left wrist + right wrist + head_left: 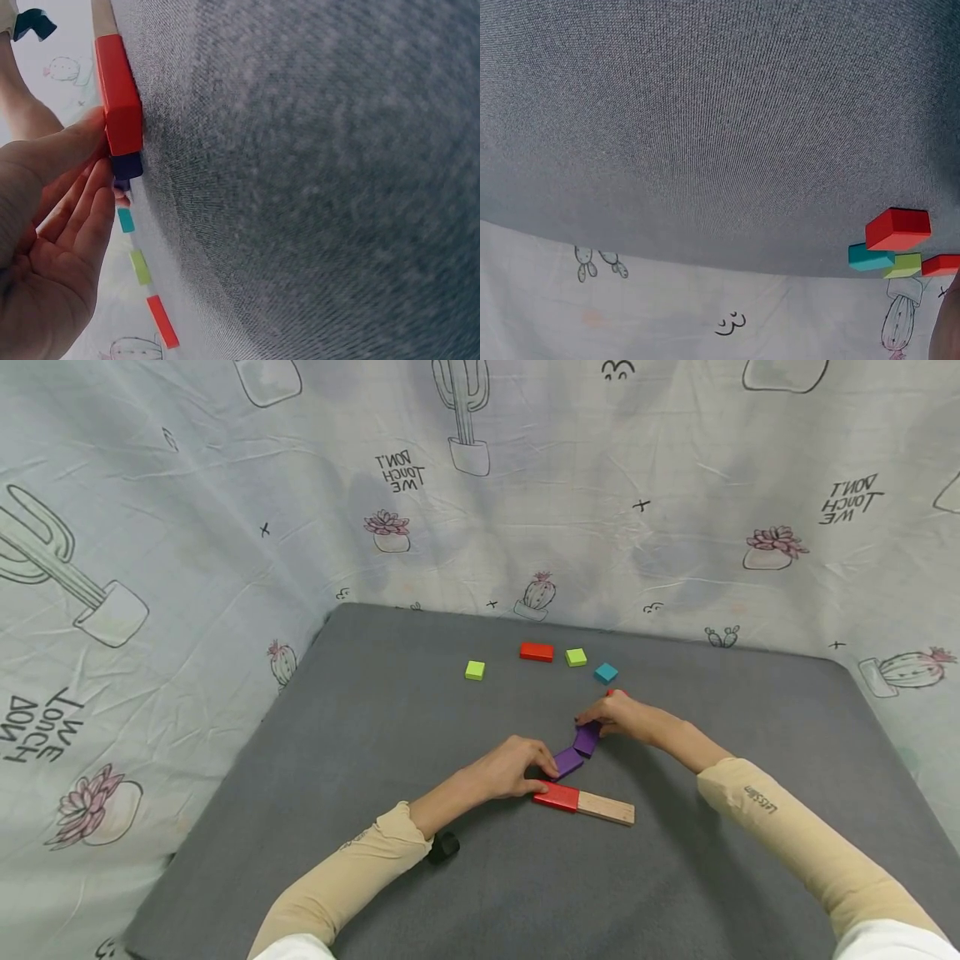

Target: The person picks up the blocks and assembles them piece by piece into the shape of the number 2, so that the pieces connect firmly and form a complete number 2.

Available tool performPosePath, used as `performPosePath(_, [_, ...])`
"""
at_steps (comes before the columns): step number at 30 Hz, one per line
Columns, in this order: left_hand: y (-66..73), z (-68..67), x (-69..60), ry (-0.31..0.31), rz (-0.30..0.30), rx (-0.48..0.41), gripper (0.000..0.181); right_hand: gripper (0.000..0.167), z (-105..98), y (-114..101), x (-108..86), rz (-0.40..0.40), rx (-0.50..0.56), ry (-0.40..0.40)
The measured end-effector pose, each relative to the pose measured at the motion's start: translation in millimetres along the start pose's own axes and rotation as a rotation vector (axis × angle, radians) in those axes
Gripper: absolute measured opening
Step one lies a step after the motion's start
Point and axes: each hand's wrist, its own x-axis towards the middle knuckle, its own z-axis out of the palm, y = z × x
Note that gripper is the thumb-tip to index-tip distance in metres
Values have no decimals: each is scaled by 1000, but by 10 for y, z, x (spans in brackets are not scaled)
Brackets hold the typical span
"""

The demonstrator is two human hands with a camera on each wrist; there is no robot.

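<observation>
Grey tbl [375, 693]: R-wrist cam misses purple blks [567, 763].

Cactus-print curtain [570, 468] hangs behind; grey tabletop [375, 710] below.

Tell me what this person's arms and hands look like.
The left hand and right hand are bare, without gloves. Beige sleeves cover the forearms, each with dark lettering near its wrist end; the right looks like "LetsSlim". White fabric shows higher up each arm. A small black object shows beside the left sleeve; whether it is worn is unclear.
</observation>
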Motion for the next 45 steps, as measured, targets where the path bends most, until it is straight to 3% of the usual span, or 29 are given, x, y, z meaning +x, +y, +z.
performPosePath(6, [3,3,5,-9,-5,-4,22,50,-95,31,-60,17,-4,92])
performPosePath(13, [11,-10,-10,-3,-8,-19,23,47,-271,196,-252,253,51,269])
performPosePath(23, [18,-7,15,-9,-10,-21,23,51,-172,457,-387,471,181,244])
performPosePath(27, [33,-16,17,-8,-18,-21,23,47,-126,502,-359,475,217,236])
performPosePath(36, [7,-10,10,5,-11,-21,23,34,-79,547,-304,470,162,254])
performPosePath(45, [12,4,21,0,-13,-27,23,34,-162,521,-284,538,169,334])
